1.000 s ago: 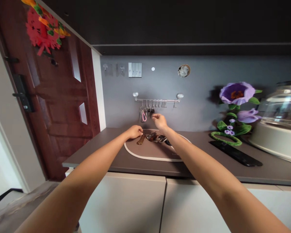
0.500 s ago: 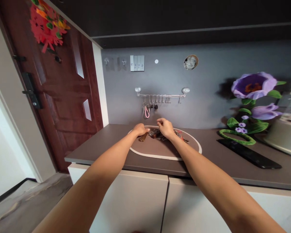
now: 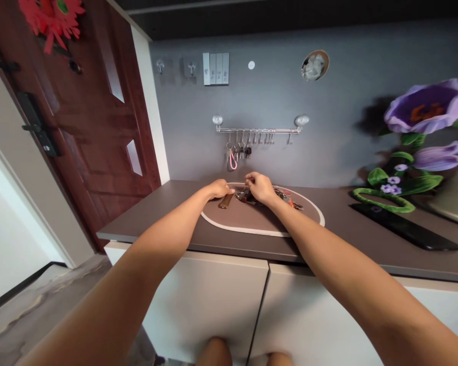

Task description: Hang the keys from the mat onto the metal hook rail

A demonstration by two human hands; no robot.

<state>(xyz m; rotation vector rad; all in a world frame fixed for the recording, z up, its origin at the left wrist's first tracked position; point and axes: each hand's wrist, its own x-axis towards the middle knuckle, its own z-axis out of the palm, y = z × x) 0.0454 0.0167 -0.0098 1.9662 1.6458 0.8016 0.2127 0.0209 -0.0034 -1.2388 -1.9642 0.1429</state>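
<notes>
An oval brown mat [image 3: 252, 226] with a cream rim lies on the dark counter. My left hand [image 3: 219, 189] rests at the mat's far edge, right beside a brown leather key fob [image 3: 226, 201]. My right hand [image 3: 260, 187] is curled down over a bunch of metal keys [image 3: 246, 195], and its fingers hide part of the bunch. More keys and small tags [image 3: 288, 201] lie to the right of that hand. Above the mat, several keys and a pink loop [image 3: 232, 160] hang from a metal wall rail [image 3: 258, 130].
The dark counter [image 3: 145, 234] runs above white cabinet doors [image 3: 202, 300]. To the right stand a purple artificial flower [image 3: 427, 109] and a flat black slab [image 3: 404, 234]. A red-brown wooden door [image 3: 99, 142] stands at the left.
My right hand has come down from near the hanging keys onto the key bunch. My left hand stays by the fob. The view has tilted downward.
</notes>
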